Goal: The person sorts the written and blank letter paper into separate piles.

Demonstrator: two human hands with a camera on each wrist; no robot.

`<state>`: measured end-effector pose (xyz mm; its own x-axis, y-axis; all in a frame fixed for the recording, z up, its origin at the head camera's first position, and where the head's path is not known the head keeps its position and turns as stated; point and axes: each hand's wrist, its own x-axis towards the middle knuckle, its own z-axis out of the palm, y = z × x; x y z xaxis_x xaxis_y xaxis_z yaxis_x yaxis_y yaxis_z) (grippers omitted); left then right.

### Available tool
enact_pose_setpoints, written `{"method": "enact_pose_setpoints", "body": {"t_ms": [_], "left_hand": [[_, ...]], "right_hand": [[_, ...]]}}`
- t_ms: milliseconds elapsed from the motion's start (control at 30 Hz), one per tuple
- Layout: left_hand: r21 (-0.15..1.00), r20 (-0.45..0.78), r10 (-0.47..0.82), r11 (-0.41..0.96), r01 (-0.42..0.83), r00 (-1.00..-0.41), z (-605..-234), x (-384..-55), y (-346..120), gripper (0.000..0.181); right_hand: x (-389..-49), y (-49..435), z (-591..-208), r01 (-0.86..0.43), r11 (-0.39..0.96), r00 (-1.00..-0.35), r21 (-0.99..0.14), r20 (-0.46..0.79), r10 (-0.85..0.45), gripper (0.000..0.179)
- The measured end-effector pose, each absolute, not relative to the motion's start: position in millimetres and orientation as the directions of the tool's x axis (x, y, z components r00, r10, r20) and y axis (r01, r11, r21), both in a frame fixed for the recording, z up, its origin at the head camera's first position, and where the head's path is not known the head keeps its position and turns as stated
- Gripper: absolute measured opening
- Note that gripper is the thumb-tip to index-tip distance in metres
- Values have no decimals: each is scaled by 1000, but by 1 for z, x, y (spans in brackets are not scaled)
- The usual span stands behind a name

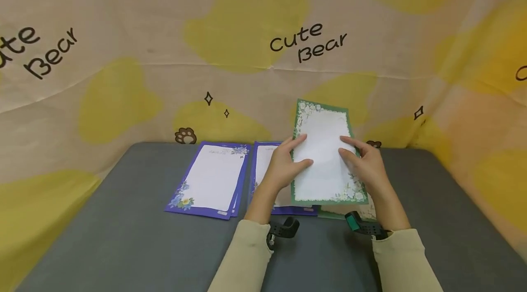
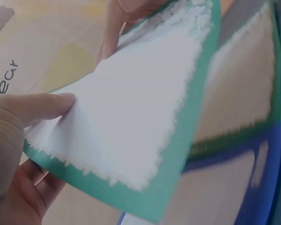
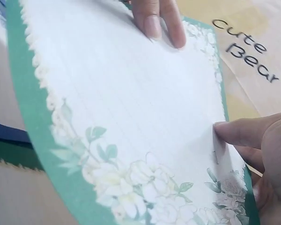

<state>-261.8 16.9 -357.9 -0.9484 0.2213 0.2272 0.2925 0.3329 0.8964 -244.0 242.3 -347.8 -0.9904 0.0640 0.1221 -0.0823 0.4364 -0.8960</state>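
Observation:
Both hands hold up a sheet of writing paper (image 1: 323, 159) with a green border and white flowers in its corners, tilted above the table. At its left edge, my left hand (image 1: 286, 164) grips it; in the left wrist view the thumb lies on the white face, with other fingers behind the sheet. My right hand (image 1: 366, 164) pinches the opposite edge, its thumb pressing the front in the right wrist view. Faint ruled lines show on the paper (image 3: 131, 93). Beneath it, partly hidden, lies another green-bordered sheet (image 2: 246, 79).
Purple-bordered floral sheets (image 1: 214, 177) lie overlapped on the left of the grey table (image 1: 123, 237). Another purple-bordered sheet (image 1: 284, 211) lies under the left forearm, beside the lower green one. A cloth with yellow patches and "Cute Bear" lettering (image 1: 309, 42) hangs behind the table.

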Motion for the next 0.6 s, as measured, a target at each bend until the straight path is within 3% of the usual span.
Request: {"method": "enact_pose_setpoints", "body": {"t_ms": [267, 600], "left_hand": [[907, 229, 193, 314, 281, -954, -365, -264, 41, 67], [890, 272, 206, 318, 327, -940, -377, -266, 60, 62]], "right_hand": [[-241, 261, -345, -109, 435, -977, -894, 177, 118, 56], [-234, 281, -347, -109, 543, -967, -832, 216, 138, 55]]}}
